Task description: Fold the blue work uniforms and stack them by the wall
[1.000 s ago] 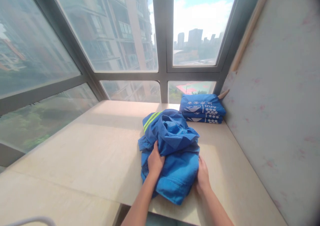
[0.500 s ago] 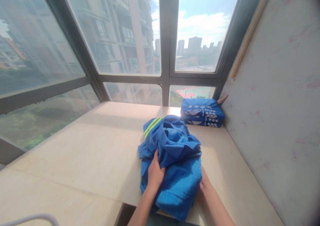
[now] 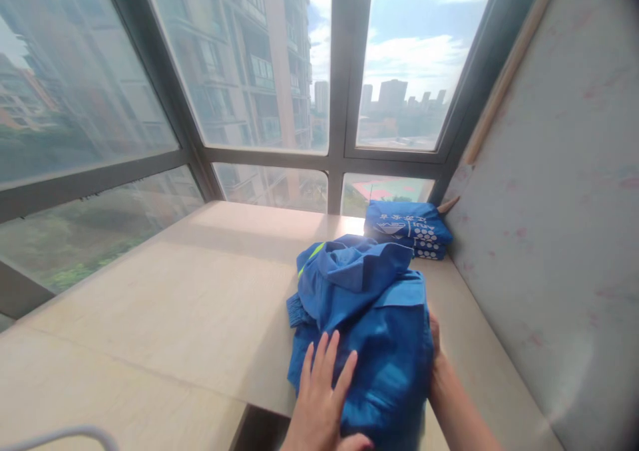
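A blue work jacket [image 3: 379, 344] with a yellow-green stripe lies loosely bundled on the pale table, its collar toward the window and its lower part near the front edge. My left hand [image 3: 324, 391] rests over the jacket's lower left part with fingers spread. At the jacket's right side, my right hand [image 3: 435, 348] grips the edge of the cloth; its fingers are mostly hidden behind the fabric. A ribbed cuff [image 3: 297, 311] pokes out on the left of the bundle.
A stack of folded blue garments [image 3: 407, 225] with white print sits behind the jacket, by the window and wall. The pale tabletop [image 3: 174, 291] stretches left to the window frames. A patterned wall [image 3: 554, 251] bounds the right. A grey curved tube [image 3: 74, 432] shows at lower left.
My left hand has let go of the fold near the collar and moved down, fingers now spread on the jacket. The jacket's front has opened out to the right with my right hand.
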Tool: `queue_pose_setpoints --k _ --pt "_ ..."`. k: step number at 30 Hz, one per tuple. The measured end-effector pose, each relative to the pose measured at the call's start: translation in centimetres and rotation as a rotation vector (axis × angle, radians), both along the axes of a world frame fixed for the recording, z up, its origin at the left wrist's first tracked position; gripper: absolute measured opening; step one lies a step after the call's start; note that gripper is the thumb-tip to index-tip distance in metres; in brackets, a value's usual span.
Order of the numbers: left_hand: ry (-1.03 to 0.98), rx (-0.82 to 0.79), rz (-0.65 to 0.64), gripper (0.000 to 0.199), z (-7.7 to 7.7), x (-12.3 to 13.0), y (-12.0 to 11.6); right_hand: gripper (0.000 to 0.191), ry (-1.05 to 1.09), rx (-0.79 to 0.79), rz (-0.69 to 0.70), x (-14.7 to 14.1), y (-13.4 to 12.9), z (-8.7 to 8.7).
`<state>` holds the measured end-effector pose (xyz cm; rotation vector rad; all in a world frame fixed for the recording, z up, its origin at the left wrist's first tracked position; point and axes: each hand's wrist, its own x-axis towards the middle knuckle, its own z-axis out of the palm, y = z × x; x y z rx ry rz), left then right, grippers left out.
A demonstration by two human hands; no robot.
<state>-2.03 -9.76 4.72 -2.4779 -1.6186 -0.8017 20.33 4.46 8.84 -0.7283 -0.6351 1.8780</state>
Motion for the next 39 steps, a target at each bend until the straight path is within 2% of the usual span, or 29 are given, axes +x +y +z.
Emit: queue_pose_setpoints --k 2,4,6,8,10,12,14,15,16,18,20,22,23,26,29,33,36,39 --pt "-0.016 0.055 -0.012 0.097 -0.2 0.9 0.5 0.016 -0.065 0.015 -0.056 -0.5 -0.1 2.7" --pt "-0.144 0.048 0.048 0.086 0.3 1.5 1.5 0.014 -0.045 0.027 -0.078 -1.0 0.0 6.0" --pt "-0.346 0.001 0.08 0.078 1.5 1.7 2.5 0.014 -0.013 0.054 -0.043 -1.5 0.4 10.0" --pt "-0.582 -0.041 0.032 0.069 3.4 1.6 3.4 0.011 0.005 0.158 -0.022 -2.0 1.4 14.4" --pt "-0.82 -0.06 0.004 0.06 5.2 1.2 4.6 0.004 0.028 0.31 -0.038 -3.0 3.3 18.8" --pt "-1.036 -0.061 0.033 0.056 6.4 0.3 6.3 0.003 0.038 0.411 -0.043 -5.0 6.1 22.4" --pt "-1.218 -0.062 0.092 0.055 6.6 -1.2 8.5 0.005 -0.045 0.434 -0.002 -7.9 9.5 24.3" --pt "-1.288 -0.069 0.125 0.056 6.3 -2.0 9.7 0.008 -0.108 0.418 0.025 -9.6 11.1 24.6" --pt "-1.338 -0.074 0.171 0.057 5.9 -2.8 10.7 0.01 -0.18 0.386 0.037 -11.4 12.6 24.4" --pt "-1.341 -0.059 0.264 0.059 4.9 -4.4 11.9 0.011 -0.369 0.296 0.045 -14.5 14.6 22.7" --pt "-1.248 0.0 0.337 0.06 3.8 -5.7 12.1 0.007 -0.504 0.24 0.049 -16.9 15.2 19.8" --pt "-1.138 0.041 0.382 0.058 2.7 -6.7 11.3 0.001 -0.559 0.215 0.074 -18.0 14.6 16.2" --pt "-1.099 0.033 0.401 0.057 2.2 -7.2 10.8 0.005 -0.579 0.204 0.09 -18.1 13.9 14.3" --pt "-1.03 -0.069 0.43 0.052 0.5 -8.9 9.3 0.019 -0.647 0.175 0.111 -16.7 11.1 8.6" --pt "-0.991 -0.182 0.478 0.05 -1.7 -10.9 8.4 0.032 -0.717 0.207 0.085 -13.7 7.3 3.2" --pt "-0.96 -0.203 0.586 0.061 -4.4 -12.8 7.4 0.038 -0.957 0.447 0.061 -9.8 0.8 -3.3" --pt "-0.996 -0.191 0.605 0.067 -5.1 -13.3 7.0 0.045 -1.097 0.523 0.102 -9.0 -3.8 -6.6" --pt "-1.044 -0.144 0.587 0.072 -4.5 -13.4 7.2 0.054 -1.122 0.547 0.138 -9.8 -6.3 -7.9"
